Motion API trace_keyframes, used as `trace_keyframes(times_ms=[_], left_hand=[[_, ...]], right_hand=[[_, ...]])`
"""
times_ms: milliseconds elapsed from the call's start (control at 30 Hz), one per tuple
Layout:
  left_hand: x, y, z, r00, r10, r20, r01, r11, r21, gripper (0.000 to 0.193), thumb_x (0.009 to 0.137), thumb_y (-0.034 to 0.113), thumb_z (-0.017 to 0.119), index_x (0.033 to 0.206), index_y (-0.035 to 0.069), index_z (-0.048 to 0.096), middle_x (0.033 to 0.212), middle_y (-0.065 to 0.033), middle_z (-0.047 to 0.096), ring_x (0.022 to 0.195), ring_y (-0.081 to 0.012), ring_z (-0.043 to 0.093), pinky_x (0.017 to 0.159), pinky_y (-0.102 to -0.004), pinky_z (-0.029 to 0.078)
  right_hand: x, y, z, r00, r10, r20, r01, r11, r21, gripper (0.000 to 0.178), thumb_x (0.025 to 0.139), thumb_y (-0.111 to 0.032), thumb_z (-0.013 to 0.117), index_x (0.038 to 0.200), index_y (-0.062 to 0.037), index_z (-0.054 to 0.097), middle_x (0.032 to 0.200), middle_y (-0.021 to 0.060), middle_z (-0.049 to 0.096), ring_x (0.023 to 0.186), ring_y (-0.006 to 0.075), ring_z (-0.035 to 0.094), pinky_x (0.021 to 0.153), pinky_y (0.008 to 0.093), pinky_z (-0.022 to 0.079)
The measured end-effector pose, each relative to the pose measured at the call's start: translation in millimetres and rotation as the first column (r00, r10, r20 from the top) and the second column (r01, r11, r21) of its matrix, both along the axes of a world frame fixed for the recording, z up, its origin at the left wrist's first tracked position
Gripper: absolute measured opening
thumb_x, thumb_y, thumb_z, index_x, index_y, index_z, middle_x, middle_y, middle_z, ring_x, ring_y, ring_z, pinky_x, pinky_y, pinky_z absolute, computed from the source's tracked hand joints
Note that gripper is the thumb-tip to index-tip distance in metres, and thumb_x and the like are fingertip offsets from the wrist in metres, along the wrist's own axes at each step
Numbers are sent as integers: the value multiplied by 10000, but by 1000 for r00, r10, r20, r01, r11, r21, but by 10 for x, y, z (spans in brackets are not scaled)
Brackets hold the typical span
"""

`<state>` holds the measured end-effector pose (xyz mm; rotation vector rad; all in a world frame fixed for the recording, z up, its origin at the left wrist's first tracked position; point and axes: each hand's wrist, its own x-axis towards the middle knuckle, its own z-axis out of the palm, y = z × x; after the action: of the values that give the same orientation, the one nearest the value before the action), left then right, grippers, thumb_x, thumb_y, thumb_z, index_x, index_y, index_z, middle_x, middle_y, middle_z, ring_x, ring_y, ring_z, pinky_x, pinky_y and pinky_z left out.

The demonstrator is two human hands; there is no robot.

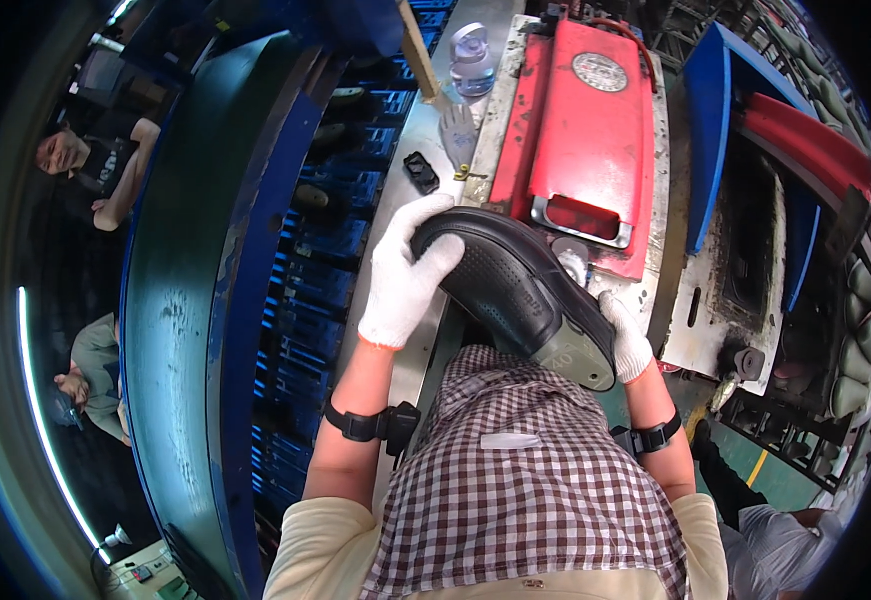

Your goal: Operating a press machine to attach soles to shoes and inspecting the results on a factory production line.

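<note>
I hold a black shoe [501, 275] in front of my apron, tilted with its toe toward the upper left. Small perforations dot its side, and a grey-green piece shows at the heel end. My left hand [406, 270], in a white knit glove with an orange cuff edge, is closed round the toe, with the thumb on the near side. At the heel end my right hand [626, 340], gloved in white too, grips the shoe. Most of its fingers are hidden behind the shoe.
Beyond the shoe stands a red machine [596, 130]. A clear bottle [472, 65], a grey glove [458, 130] and a small black object [420, 172] lie along the metal ledge. Blue racks run down the left. Other people are at far left and lower right.
</note>
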<state>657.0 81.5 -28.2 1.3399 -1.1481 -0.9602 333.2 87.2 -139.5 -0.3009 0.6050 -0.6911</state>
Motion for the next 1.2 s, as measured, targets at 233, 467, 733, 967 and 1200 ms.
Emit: trace_keyframes(times_ms=[233,467,733,967,1200], left_hand=[[215,175,-630,683,188,-706,-119,982,146,607,1102,452,459,1581,95,350,1530,-98,482,1415,-261,449,1220,-415,331],[333,740,-1091,293,452,-842,29,876,481,706,900,550,579,1441,97,545,1397,-140,607,1281,-316,591,1125,-511,449],[1660,697,-2071,545,748,-378,-333,607,721,367,819,327,706,1162,204,661,1151,-62,691,1038,-286,671,944,-546,521],[2760,151,-2493,503,858,100,-762,386,520,441,828,353,707,1176,90,648,1100,-117,696,1021,-327,694,914,-524,573],[4123,482,-3217,457,553,697,-889,298,347,1017,924,448,697,1612,-60,146,1623,-288,337,1465,-421,405,1212,-461,326]], right_hand=[[742,-203,311,957,245,-153,-235,969,81,593,1065,-505,496,1477,-79,520,1408,151,618,1288,272,599,1104,446,459],[1864,-400,580,565,493,-662,-772,599,-213,810,1025,-483,553,1595,33,299,1472,228,542,1259,226,572,1076,325,445],[1646,-492,1348,457,-149,-877,-883,43,-468,297,924,-259,643,1141,-64,698,984,126,722,910,356,706,791,420,577],[1998,-848,1904,218,-144,-965,-974,31,-225,227,873,-210,682,1014,-32,701,775,160,680,745,347,704,677,441,557],[1900,-911,2031,241,-134,-961,-965,69,-252,234,870,-203,682,1019,-24,700,773,169,678,742,350,706,677,440,555]])
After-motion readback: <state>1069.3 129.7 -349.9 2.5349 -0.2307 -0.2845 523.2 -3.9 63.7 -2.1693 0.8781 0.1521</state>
